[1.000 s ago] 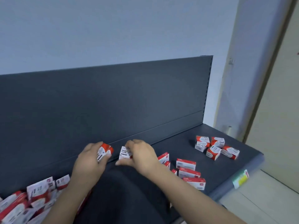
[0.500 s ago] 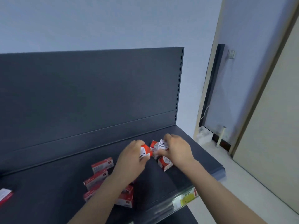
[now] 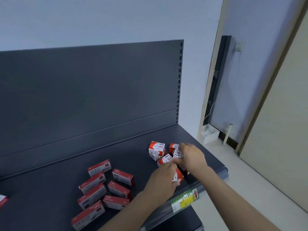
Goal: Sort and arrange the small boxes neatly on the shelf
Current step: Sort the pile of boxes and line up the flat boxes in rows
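Plainly both hands are busy in the lower right of the frame, over a cluster of small red-and-white cardboard cube boxes (image 3: 164, 160) near the right end of the dark grey metal shelf (image 3: 50, 189). The left hand (image 3: 162, 180) reaches in from below with its fingers curled round the near cube (image 3: 178, 176), which sits close to the shelf's front lip, just above the green-and-yellow paper price label (image 3: 185, 200). The right hand (image 3: 192, 157) lies just above and to the right, fingertips bent onto the far cube (image 3: 177, 153). Blur softens that contact, but it reads as a pinch.

What the next move turns on is the two-high stack of cubes (image 3: 156, 150) standing up and to the left of both hands. The far cube is just beside it, so the right hand looks nearer. The near cube would have to travel up the frame past a tilted cube lying between. Being cubes, these have no long axis to line up, only faces to square.

The flat red oblong cardboard boxes (image 3: 100, 189) lie loose at lower centre, well left of the cubes, most with long axes running lower left to upper right, on the left hand's side
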